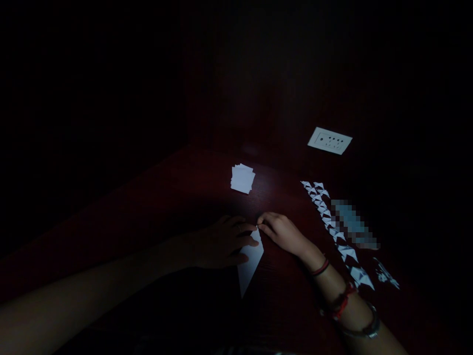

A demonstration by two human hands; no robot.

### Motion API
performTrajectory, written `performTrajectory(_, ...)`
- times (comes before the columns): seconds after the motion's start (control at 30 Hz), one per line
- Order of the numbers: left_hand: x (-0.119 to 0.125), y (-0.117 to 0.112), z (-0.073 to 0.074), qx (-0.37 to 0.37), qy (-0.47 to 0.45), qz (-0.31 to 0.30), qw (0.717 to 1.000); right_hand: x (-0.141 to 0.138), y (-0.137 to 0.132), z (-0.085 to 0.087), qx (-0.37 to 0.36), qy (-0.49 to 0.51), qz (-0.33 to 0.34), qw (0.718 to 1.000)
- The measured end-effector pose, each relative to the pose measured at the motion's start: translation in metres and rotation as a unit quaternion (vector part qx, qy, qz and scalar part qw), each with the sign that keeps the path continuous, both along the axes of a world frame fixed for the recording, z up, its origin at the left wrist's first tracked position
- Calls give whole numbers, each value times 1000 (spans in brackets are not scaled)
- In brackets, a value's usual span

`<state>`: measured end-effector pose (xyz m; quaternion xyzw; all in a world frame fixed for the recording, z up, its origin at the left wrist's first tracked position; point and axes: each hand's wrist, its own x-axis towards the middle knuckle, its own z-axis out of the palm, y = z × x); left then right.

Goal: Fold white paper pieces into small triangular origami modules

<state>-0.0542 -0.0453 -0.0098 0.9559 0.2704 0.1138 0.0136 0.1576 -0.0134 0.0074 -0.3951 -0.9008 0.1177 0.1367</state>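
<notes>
A folded sheet of white paper (pixel 252 262) lies on the dark red table, narrowing to a point at its top and bottom. My left hand (pixel 225 242) rests over its left side, fingers spread and lying on the paper. At the paper's top corner, my right hand (pixel 281 232) has its thumb and fingers pinched together on the tip. Part of the sheet is hidden under my left fingers.
A loose stack of white paper squares (pixel 242 179) lies beyond my hands. To the right runs a row of small folded paper pieces (pixel 325 214), beside a blurred blue object (pixel 354 224) and crumpled white scraps (pixel 386 275). A wall socket (pixel 330 141) shows behind. The surroundings are very dark.
</notes>
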Motion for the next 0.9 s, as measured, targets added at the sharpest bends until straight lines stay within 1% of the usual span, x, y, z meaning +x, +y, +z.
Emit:
performTrajectory(0.13, 1, 0, 2, -2, -3, -4, 1000, -3, -3, 3, 39, -65, 6, 997)
performTrajectory(0.3, 3, -1, 4, -2, 0, 3, 1000, -8, -7, 6, 72, -155, -33, 985)
performTrajectory(0.4, 3, -1, 5, -1, 7, 4, 1000, -7, -7, 5, 72, -159, -32, 984)
performTrajectory(0.53, 2, -1, 3, 1, 4, -2, 1000, -3, -4, 3, 54, -105, -1, 993)
performTrajectory(0.6, 1, -1, 2, 0, 1, -1, 1000, -1, -3, 3, 59, -93, 9, 994)
performTrajectory(0.73, 1, -1, 2, -3, -10, -2, 1000, -1, -5, 6, 95, -136, 18, 986)
performTrajectory(0.9, 3, -2, 6, -7, 2, 2, 1000, -4, -8, 9, 134, -208, 19, 969)
